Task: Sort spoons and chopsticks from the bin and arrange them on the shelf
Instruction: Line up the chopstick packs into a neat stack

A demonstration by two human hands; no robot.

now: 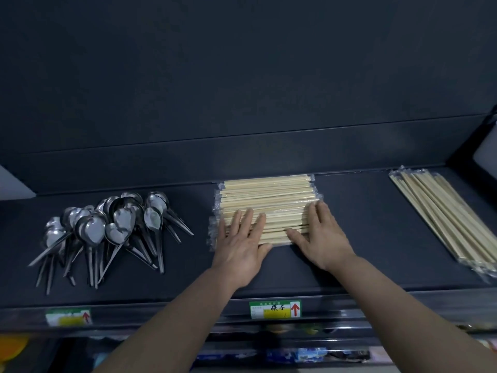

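The sorting is looking well advanced. Three separate groups are lying on the dark shelf (357, 238). A loose heap of metal spoons (113, 227) is sitting at the left. The middle chopsticks (269, 195), wrapped and laid in a neat row, are lying at the centre. The right chopsticks (441, 219), also wrapped, are slanting at the far right, well apart from the middle row.

The left hand (239, 246) and the right hand (320, 238) are both resting palm-down on the near part of the middle row. Their fingers are straight and spread, gripping nothing, and they are seemingly pressing and squaring the packets into line. A label (275, 309) on the shelf's near edge is sitting just below this row.

The bin is not showing, so it cannot be told whether more pieces are waiting in it. Judging by the layout, mostly tidying is remaining: the spoons are fanning out unevenly with handles pointing near, and the right chopsticks are lying askew.
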